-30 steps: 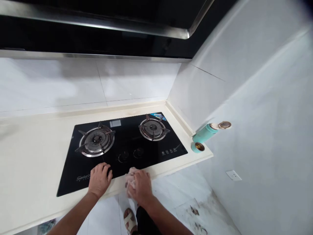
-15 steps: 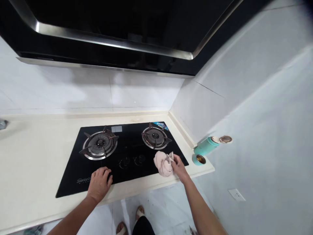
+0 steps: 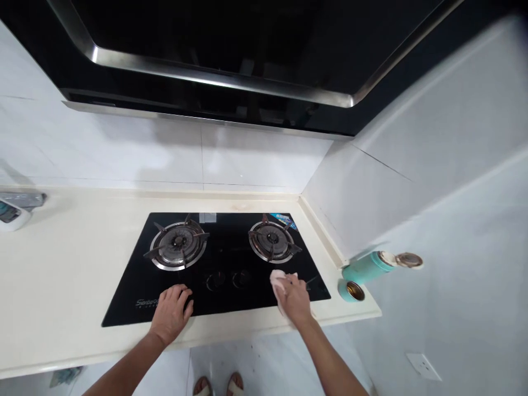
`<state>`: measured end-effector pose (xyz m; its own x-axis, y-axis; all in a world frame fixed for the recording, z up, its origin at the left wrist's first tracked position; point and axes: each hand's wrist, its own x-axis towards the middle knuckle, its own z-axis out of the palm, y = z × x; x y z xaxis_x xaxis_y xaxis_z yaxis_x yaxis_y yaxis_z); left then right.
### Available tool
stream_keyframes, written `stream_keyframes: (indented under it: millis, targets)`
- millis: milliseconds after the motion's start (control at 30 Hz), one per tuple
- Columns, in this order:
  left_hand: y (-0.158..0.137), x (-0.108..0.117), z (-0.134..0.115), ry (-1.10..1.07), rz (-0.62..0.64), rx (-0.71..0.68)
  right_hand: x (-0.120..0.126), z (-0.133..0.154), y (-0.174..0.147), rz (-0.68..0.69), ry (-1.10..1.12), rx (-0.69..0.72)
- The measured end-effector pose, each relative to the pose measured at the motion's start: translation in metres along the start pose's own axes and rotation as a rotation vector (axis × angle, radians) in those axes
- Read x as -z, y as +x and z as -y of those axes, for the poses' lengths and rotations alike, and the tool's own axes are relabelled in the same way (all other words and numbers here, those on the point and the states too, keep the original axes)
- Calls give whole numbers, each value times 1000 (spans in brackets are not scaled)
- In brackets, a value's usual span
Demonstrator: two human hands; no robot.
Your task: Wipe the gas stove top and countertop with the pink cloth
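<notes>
Right hand (image 3: pixel 295 300) clamped on a pink cloth (image 3: pixel 276 278) at the front right of the stove (image 3: pixel 226 263), left hand (image 3: pixel 171 312) resting loosely spread on its front edge, I see a cream bench (image 3: pixel 61 286), pale walls (image 3: pixel 466 258) and a black hood (image 3: pixel 223 33) above.

Kitchen: 2-burner gas cooktop (image 3: pixel 226 256), range hood (image 3: pixel 231 81) overhead.

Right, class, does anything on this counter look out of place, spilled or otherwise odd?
Two slight oddities: the teal bottle at right has its lid open beside a small cup, and a faint brownish mark discolours the pale counter behind the hob. No spill or breakage stands out.
</notes>
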<state>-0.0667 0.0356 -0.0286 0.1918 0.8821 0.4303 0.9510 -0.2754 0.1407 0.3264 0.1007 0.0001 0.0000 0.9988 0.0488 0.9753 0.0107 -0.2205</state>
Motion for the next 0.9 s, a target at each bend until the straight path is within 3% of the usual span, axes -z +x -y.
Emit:
stream_keyframes:
  millis: [167,233,333,500,600,733,900]
  targets:
    - [-1,-1,-1,-14,5,20,31,-63,62,-21,-69,-185]
    - [-1,0,-2,-14,11,24,29,-67,77,2,-95,-248]
    - [-1,2,-4,-10,19,23,14,-48,67,28,-128,-255]
    - [0,2,-4,-13,23,14,-6,11,16,28,-186,103]
    - [-2,1,-5,-12,7,9,-6,35,7,85,-25,279]
    - [-4,2,-8,-21,-5,23,11,48,35,96,209,329]
    - [-5,5,-11,-55,26,54,35,93,104,47,197,517]
